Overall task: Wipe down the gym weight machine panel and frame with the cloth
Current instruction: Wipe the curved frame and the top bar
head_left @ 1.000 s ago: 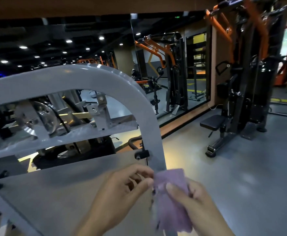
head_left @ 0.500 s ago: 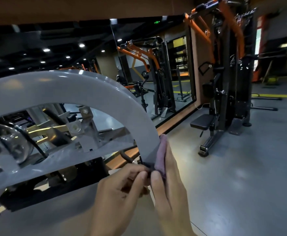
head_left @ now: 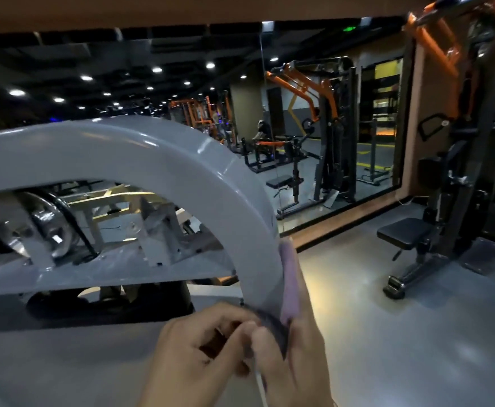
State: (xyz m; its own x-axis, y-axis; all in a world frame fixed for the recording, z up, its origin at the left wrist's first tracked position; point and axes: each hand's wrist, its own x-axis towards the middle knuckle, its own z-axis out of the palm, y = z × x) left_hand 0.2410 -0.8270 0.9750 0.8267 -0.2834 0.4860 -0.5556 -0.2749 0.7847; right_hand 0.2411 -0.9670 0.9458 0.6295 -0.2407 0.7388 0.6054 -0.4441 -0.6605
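The weight machine's curved grey frame [head_left: 158, 160] arches from the left down to the lower middle, above a flat grey panel [head_left: 64, 362]. A pale purple cloth [head_left: 289, 286] is wrapped round the outer right edge of the frame's downward leg. My right hand [head_left: 296, 353] presses the cloth flat against that edge, fingers straight along it. My left hand [head_left: 202, 353] is beside it, its fingers curled and pinching the cloth's dark lower corner at the frame's inner side. Inside the frame I see a chrome pulley [head_left: 35, 227] and metal brackets.
A wall mirror [head_left: 328, 127] runs behind the machine, reflecting orange and black equipment. A black and orange station with a padded seat [head_left: 404, 233] stands at right on the grey floor [head_left: 402, 348].
The cloth went from held loose between both hands to wrapped on the frame's right edge. Both hands and the cloth stay on that edge since half a second ago, as my view shifted right.
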